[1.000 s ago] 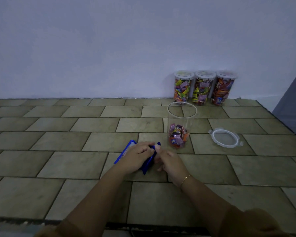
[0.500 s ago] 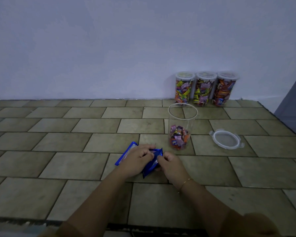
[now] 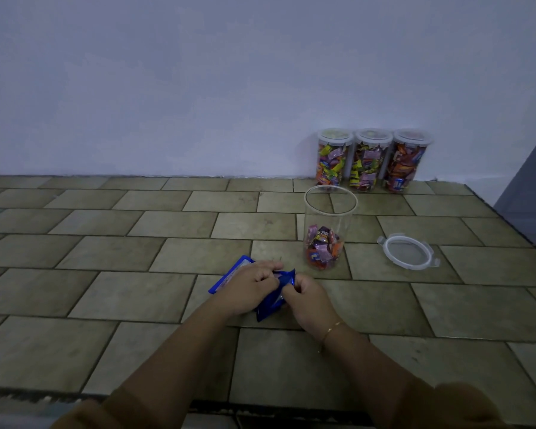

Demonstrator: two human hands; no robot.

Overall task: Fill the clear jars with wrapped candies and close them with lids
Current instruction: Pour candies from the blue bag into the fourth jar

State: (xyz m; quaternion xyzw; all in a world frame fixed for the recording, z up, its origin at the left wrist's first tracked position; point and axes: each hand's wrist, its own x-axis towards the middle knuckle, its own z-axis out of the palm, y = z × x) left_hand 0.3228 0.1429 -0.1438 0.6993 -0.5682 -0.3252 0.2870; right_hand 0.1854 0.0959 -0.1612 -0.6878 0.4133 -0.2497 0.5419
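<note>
candies in the blue bag (image 3: 274, 300) sit lower centre of frame, pinned between both hands on the tiled floor (image 3: 106, 292). left hand (image 3: 249, 287) has fingers curled over the bag's upper-left part, right hand (image 3: 308, 294) pinches its right edge near the top corner. both have a grip on the foil; looks like a tear or pull-open step, judging by the opposed pinch. can't tell if the bag is already open.

bag's long axis runs lower right to upper left across the frame, one end poking out past the left knuckles.

key relation: open jar (image 3: 328, 230) stands just up and right of the hands, near but not touching the bag. right hand is the nearer one. so the pour or drop goes up-right, mouth of the bag turned toward the jar rim. jar holds only a shallow layer of candy at the bottom, mostly unfilled.

loose lid (image 3: 408, 251) lies flat on the floor right of the jar, apart from it, within the right hand's side.

far back against the wall (image 3: 198, 88), upper right: three filled jars (image 3: 372, 161) in a row, lids on, touching or nearly so.
</note>
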